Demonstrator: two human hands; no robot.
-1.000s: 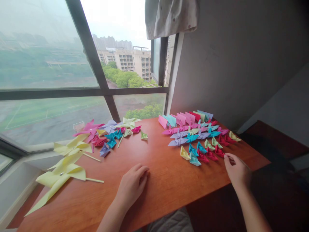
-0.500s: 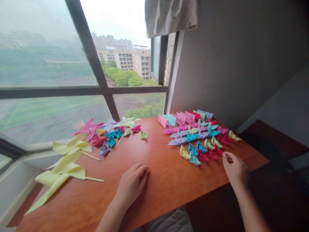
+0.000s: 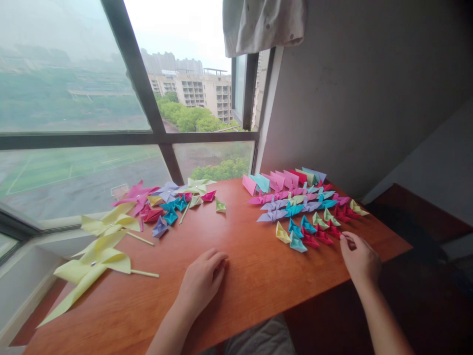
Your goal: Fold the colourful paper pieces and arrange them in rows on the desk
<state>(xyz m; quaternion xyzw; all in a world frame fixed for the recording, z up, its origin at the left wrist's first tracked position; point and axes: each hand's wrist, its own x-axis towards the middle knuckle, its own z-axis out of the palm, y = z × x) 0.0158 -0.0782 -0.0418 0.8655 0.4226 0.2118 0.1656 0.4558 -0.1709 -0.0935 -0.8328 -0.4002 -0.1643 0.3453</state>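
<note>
My left hand (image 3: 205,276) rests on the wooden table (image 3: 244,261) with its fingers curled together, and nothing shows in it. At the right, my right hand (image 3: 359,257) is closed in a pinch at the near tip of a red paper boat (image 3: 333,232). That boat stands at the right end of the front row. Beside it are more red boats (image 3: 324,237), a light-blue boat (image 3: 298,242) and a yellow boat (image 3: 283,232). Behind them lie rows of folded paper pieces, among them purple ones (image 3: 272,216) and upright pink ones (image 3: 276,181).
Yellow paper pinwheels (image 3: 94,264) with stick handles lie at the left. A magenta pinwheel (image 3: 136,197) and a loose group of boats (image 3: 170,217) sit near the window (image 3: 162,138). One green boat (image 3: 220,206) stands apart. A grey wall (image 3: 332,98) rises at the right.
</note>
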